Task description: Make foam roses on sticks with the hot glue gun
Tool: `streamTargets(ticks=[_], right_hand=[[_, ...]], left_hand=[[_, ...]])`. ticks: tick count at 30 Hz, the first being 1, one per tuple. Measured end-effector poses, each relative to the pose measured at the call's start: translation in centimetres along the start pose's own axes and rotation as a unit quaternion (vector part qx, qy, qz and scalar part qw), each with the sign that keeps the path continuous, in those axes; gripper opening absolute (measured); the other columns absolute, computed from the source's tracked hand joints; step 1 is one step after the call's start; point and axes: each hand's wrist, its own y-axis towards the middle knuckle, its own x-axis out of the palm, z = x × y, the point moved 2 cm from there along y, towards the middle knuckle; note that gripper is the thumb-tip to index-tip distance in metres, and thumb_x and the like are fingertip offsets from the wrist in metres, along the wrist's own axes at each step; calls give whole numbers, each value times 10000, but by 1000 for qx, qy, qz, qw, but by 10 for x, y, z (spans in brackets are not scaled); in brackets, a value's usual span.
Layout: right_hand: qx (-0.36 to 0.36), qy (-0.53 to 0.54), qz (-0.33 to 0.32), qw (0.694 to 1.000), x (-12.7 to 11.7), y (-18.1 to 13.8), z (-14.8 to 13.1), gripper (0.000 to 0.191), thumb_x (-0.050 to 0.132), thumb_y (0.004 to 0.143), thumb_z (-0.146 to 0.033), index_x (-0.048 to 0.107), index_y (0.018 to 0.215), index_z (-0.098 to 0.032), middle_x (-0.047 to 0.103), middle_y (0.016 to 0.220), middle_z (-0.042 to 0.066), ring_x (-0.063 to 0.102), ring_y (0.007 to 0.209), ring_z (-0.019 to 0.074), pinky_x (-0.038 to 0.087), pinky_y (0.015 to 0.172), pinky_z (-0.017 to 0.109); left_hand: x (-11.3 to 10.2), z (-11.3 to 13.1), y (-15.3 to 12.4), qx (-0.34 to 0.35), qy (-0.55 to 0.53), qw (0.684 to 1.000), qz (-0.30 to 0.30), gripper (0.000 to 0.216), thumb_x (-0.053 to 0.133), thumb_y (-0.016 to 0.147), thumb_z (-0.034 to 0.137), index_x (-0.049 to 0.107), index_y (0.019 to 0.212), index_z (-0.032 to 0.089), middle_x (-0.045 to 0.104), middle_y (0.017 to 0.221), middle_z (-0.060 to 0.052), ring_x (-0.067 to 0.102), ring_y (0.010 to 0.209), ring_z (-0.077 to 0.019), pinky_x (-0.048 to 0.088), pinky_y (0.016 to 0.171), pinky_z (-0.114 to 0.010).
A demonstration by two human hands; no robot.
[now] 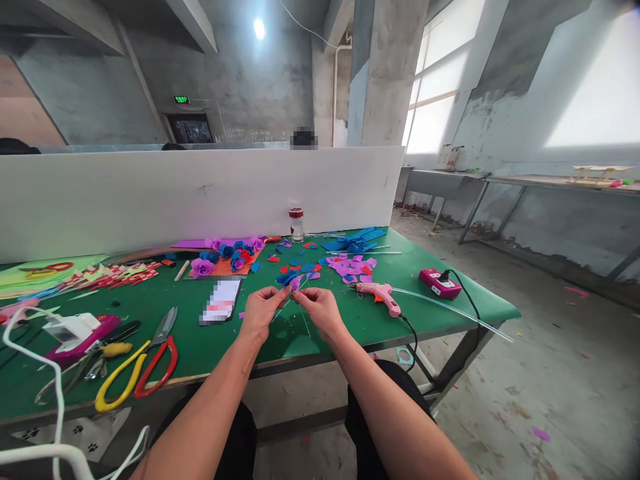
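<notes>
Near the front of the green table, my left hand (263,310) and my right hand (320,308) meet, fingertips pinched on a small purple paper flower (295,283). A thin pale stick runs down beneath the fingers; whether it joins the flower I cannot tell. Just behind my hands lie blue, red and purple paper pieces, with a larger heap of purple petals (353,267) to the right. A pink glue gun (381,295) with a clear glue stick in its back rests right of my right hand. Finished paper roses (225,255) in purple, blue and red sit behind my left hand.
Scissors with yellow and red handles (150,363) and a phone (220,300) lie to the left. A magenta power socket (440,283) with a black cord is at right. A lidded jar (297,225) stands by the white partition (200,193). Blue paper strips (357,240) lie behind.
</notes>
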Motion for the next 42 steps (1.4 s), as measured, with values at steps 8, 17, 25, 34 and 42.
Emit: streamTargets(ticks=[8, 17, 25, 34, 42], right_hand=[[37, 75, -14, 996, -1, -4, -5, 397, 772, 647, -543, 757, 678, -148, 628, 626, 11, 444, 594, 108, 329, 573, 244], [91, 156, -22, 983, -1, -1, 2, 414, 839, 565, -535, 763, 666, -141, 651, 641, 31, 417, 545, 83, 340, 547, 244], [135, 264, -36, 954, -3, 1, 5, 350, 896, 493, -421, 758, 642, -136, 676, 680, 49, 435, 540, 70, 379, 551, 237], [112, 187, -55, 974, 0, -3, 1, 369, 864, 548, -487, 752, 639, -148, 664, 641, 27, 427, 538, 74, 342, 565, 248], [139, 263, -62, 953, 1, -2, 4, 346, 903, 498, -416, 762, 652, -140, 654, 636, 19, 431, 537, 67, 385, 564, 237]], left_hand=[[2, 0, -3, -21, -57, 997, -44, 453, 892, 497, 530, 604, 489, 180, 541, 509, 27, 448, 537, -99, 367, 563, -245], [-1, 5, -2, -23, -57, 997, -50, 470, 894, 462, 557, 622, 516, 177, 555, 520, 13, 462, 549, -108, 380, 562, -250], [0, 7, -3, -12, -64, 996, -64, 458, 888, 483, 560, 665, 588, 174, 579, 547, 19, 475, 563, -109, 384, 587, -248], [-2, -1, 0, 19, 23, 999, -22, 516, 827, 568, 609, 543, 462, 191, 510, 470, 29, 427, 543, -114, 322, 571, -261], [-1, 3, -1, 4, 11, 999, -31, 467, 856, 502, 580, 615, 525, 181, 541, 487, 36, 435, 534, -104, 321, 569, -250]])
